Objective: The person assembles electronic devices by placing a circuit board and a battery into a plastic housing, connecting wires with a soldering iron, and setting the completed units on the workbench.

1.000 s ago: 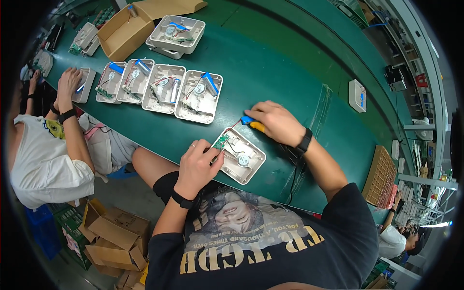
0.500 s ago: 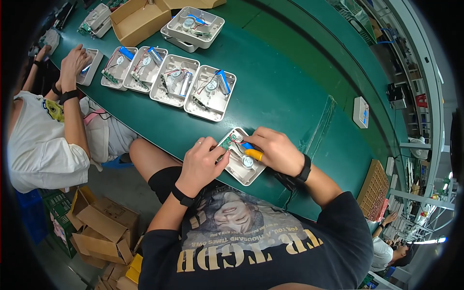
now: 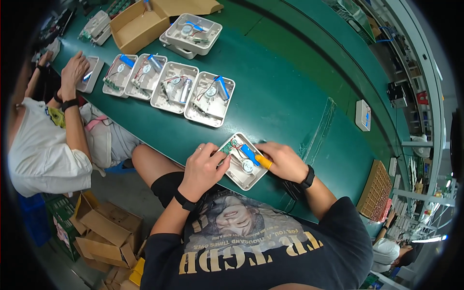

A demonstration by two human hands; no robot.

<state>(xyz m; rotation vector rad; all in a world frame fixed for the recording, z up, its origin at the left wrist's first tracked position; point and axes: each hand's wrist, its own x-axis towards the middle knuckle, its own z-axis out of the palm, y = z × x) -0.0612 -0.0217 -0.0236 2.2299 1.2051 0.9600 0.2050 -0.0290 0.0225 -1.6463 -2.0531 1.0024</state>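
Note:
In front of me on the table is a white plastic housing (image 3: 235, 176), open side up. It holds a blue cylindrical battery (image 3: 249, 153), a round speaker (image 3: 248, 166), a small green circuit board (image 3: 226, 148) and thin red and black wires. My left hand (image 3: 202, 168) grips the housing's left side, fingertips by the circuit board. At the right wall is my right hand (image 3: 286, 162), its thumb in a yellow finger cot (image 3: 263, 161) near the battery, its other fingers curled around the far right edge and partly hidden.
Several similar housings stand in a row at the left, the nearest housing (image 3: 211, 101) close to mine. Behind them are stacked housings (image 3: 195, 34) and a cardboard box (image 3: 135, 31). A co-worker's hand (image 3: 75, 70) works at far left. Black cable (image 3: 291, 189) lies beside my right wrist.
My right hand has drawn back rightward from the wires and battery to the housing's right wall, uncovering the battery. My left hand stays at the left side. The whole view has shifted slightly.

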